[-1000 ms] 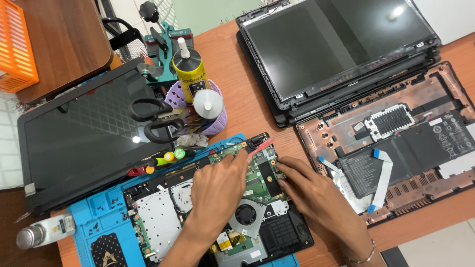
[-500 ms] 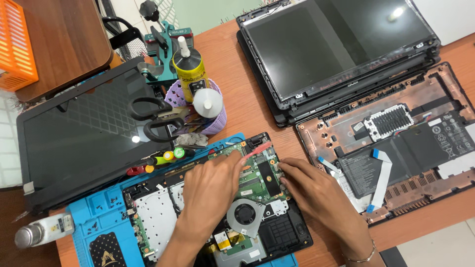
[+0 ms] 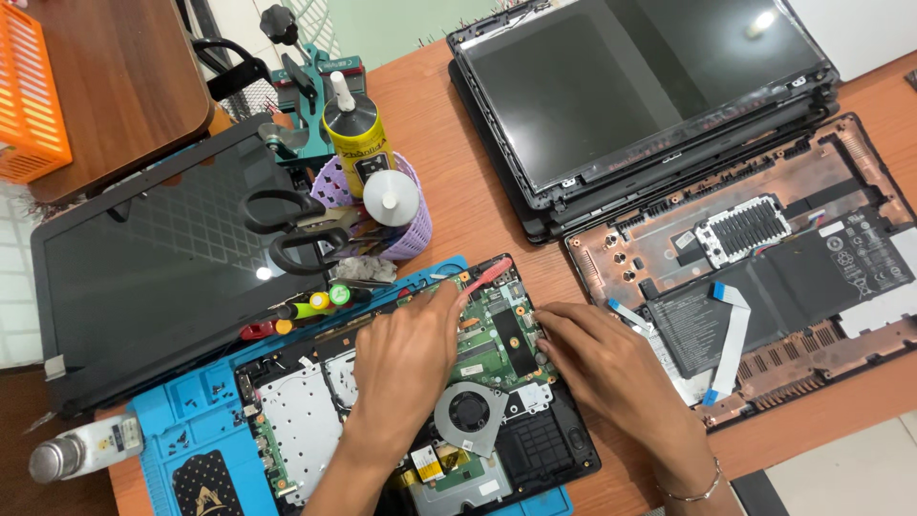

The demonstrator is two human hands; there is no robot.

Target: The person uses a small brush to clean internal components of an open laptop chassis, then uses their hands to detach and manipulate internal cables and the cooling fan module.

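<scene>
**Two hands on an opened laptop base**

Two bare hands rest on the opened laptop base (image 3: pixel 497 430), which lies on a blue work mat (image 3: pixel 191 440) at 6 o'clock on the wooden tabletop (image 3: pixel 468 210). Left hand (image 3: pixel 406 358): open, palm down, fingertips on the green circuit board (image 3: pixel 492 334). Right hand (image 3: pixel 611 368): open, fingertips touching the board's right edge. Round fan (image 3: pixel 470 416): between the wrists. At 12 o'clock of the mat, a purple basket (image 3: pixel 415 234) contains a yellow glue bottle (image 3: pixel 355 143), scissors (image 3: pixel 296 225) and tools. At 3 o'clock lies a copper-coloured bottom cover (image 3: pixel 669 239).
</scene>
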